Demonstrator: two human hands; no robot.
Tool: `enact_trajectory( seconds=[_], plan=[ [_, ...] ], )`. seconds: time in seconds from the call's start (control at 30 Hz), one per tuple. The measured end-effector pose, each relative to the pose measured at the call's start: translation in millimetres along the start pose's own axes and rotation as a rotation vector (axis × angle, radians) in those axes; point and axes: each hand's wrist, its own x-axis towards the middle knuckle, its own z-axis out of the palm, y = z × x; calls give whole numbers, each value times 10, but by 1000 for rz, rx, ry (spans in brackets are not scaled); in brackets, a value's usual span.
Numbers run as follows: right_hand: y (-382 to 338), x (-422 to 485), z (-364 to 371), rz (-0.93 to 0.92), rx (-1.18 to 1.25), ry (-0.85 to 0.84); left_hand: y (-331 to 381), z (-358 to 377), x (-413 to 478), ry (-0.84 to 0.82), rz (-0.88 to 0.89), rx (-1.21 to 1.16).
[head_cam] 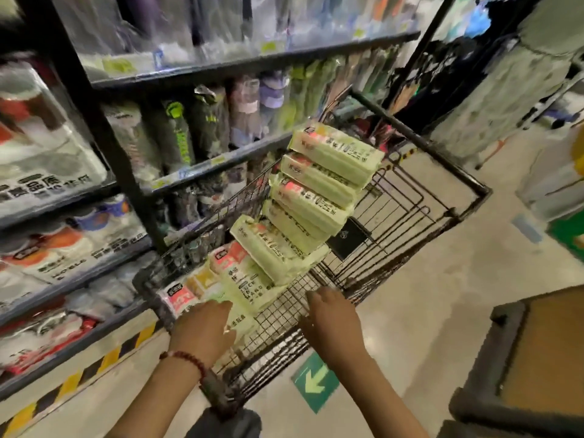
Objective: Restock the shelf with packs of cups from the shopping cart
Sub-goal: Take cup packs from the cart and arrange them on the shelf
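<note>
A black wire shopping cart (420, 197) stands in front of me, next to the shelf (104, 121) on the left. Several pale green packs of cups (319, 184) lie stacked in a slanting pile along the cart's left side. More packs (234, 279) lie flat at the near end. My left hand (202, 330) rests on the nearest pack with fingers spread; a bead bracelet is on the wrist. My right hand (331, 324) hovers open over the cart's wire child seat, touching no pack.
The black shelf holds wrapped cup packs and white paper goods on several levels. A yellow-black stripe (94, 371) runs along its foot. A green arrow sticker (314, 382) is on the floor. A brown-topped stand (537, 352) is at the right.
</note>
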Motion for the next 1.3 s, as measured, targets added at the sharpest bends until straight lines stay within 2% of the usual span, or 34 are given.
enact_trajectory(
  seconds=[0.3, 0.63, 0.77, 0.97, 1.13, 1.3],
  plan=[
    [463, 1095, 2, -265, -3, -95, 128, -12, 459, -36, -286, -105],
    [1738, 2483, -927, -373, 65, 212, 1255, -740, 1430, 169, -409, -241],
    [2256, 3115, -1170, -328, 24, 224, 1729, -1122, 1899, 318, -369, -297],
    [2621, 3758, -1137, -287, 77, 52, 2066, -1323, 2504, 294, -381, -372],
    [2722, 4130, -973, -284, 100, -203, 2062, -1236, 2808, 218, -454, -394],
    [2687, 4253, -933, -334, 22, -243, 1994, -1010, 2950, 202, -574, -489]
  ],
)
